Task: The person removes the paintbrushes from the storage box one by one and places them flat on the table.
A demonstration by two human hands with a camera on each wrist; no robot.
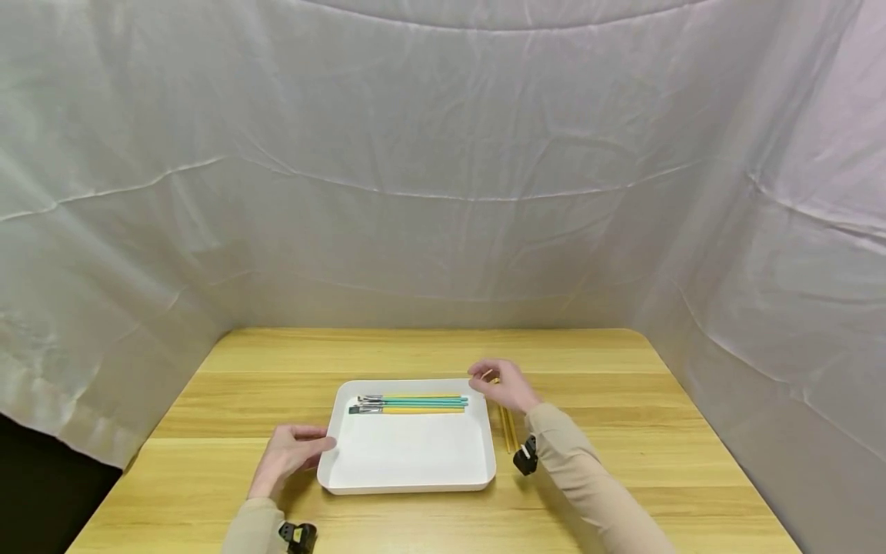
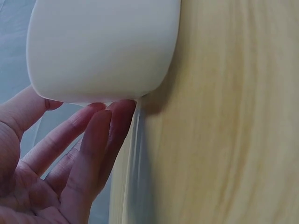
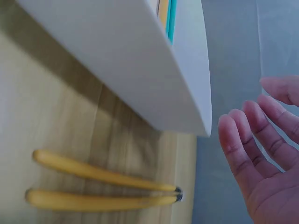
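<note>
Left hand (image 1: 287, 454) fingers rest straight on tray (image 1: 408, 462); right hand (image 1: 505, 385) hovers relaxed above 2 brushes (image 1: 508, 427) (lying front-to-back).

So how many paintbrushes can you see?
5, I think. Three brushes in the tray lie side by side near the white tray's far edge. Two yellow brushes on the table lie beside its right side. The right hand could hide more.

We see soft, even, bright light with no glare. The white tray (image 1: 408, 454) throws only a faint shadow on the surface (image 1: 588, 362). In the head view the backdrop (image 1: 443, 154) bows outward at 3 and 9 o'clock. Both wrist views are blurred up close; the yellow brushes (image 3: 103, 186) are out of focus.
</note>
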